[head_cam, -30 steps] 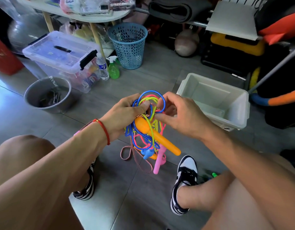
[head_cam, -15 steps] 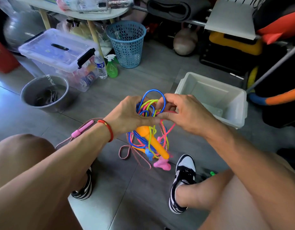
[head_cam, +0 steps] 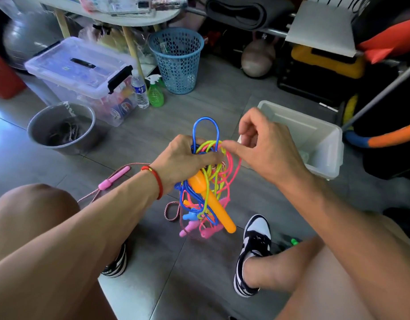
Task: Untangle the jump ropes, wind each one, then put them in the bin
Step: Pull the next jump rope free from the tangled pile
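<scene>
A tangle of jump ropes (head_cam: 207, 192) in blue, yellow, pink and a red-white cord hangs over the floor between my knees. My left hand (head_cam: 183, 158) grips its top, and a blue loop (head_cam: 205, 129) stands up above my fingers. An orange handle (head_cam: 213, 204) slants down through the knot, with pink and blue handles below it. My right hand (head_cam: 266, 148) is just right of the tangle with its fingers curled; only its thumb tip touches the yellow and pink loops. A pink handle (head_cam: 114, 179) lies on the floor to the left, its cord running under my left arm. The white bin (head_cam: 324, 144) stands open behind my right hand.
A grey bucket (head_cam: 60, 128) stands on the floor at the left, with a clear lidded box (head_cam: 79, 70), a water bottle (head_cam: 139, 88), a green spray bottle (head_cam: 155, 93) and a blue basket (head_cam: 176, 61) behind it. Cluttered gear lines the back and right. My shoes (head_cam: 254, 248) flank the tangle.
My right hand has let go of the knot and lifted to the right, fingers curling. The blue loop now stands taller above my left hand. The tangle hangs slightly lower and straighter.
</scene>
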A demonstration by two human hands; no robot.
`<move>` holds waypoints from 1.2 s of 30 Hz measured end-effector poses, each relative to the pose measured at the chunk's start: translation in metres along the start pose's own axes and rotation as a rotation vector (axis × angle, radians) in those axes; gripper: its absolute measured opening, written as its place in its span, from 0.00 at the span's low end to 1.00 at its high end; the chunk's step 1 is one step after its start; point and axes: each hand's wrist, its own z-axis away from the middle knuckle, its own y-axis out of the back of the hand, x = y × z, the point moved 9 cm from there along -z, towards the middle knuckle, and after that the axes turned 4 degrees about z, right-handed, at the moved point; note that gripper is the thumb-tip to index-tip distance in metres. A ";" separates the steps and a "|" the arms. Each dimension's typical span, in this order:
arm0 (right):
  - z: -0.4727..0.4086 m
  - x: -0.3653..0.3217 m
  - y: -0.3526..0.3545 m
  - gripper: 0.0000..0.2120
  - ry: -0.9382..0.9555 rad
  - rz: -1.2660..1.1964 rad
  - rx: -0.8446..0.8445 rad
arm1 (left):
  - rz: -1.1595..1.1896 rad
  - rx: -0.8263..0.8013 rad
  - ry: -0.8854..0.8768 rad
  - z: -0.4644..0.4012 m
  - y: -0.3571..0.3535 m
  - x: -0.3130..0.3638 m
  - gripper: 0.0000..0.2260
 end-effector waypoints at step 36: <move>0.022 0.002 -0.061 0.10 -0.115 -0.247 -0.615 | 0.289 0.087 0.204 -0.007 0.020 -0.031 0.16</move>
